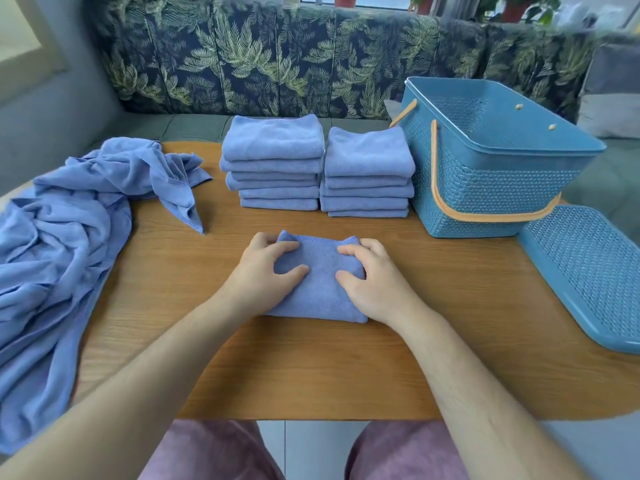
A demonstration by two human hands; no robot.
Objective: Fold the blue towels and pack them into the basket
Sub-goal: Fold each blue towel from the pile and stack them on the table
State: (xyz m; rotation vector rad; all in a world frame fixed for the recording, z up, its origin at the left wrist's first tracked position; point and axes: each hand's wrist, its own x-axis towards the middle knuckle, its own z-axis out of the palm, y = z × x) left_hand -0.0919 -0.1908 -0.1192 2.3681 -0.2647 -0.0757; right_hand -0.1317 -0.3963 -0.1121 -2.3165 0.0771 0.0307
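Left hand and right hand, fingers curled, grip a folded towel by its sides; soft, light, likely floppy: support beneath.

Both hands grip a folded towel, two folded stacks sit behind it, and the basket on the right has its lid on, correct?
Not quite. The head view shows the basket open, its lid lying on the table beside it. The left hand and right hand do grip the folded towel.
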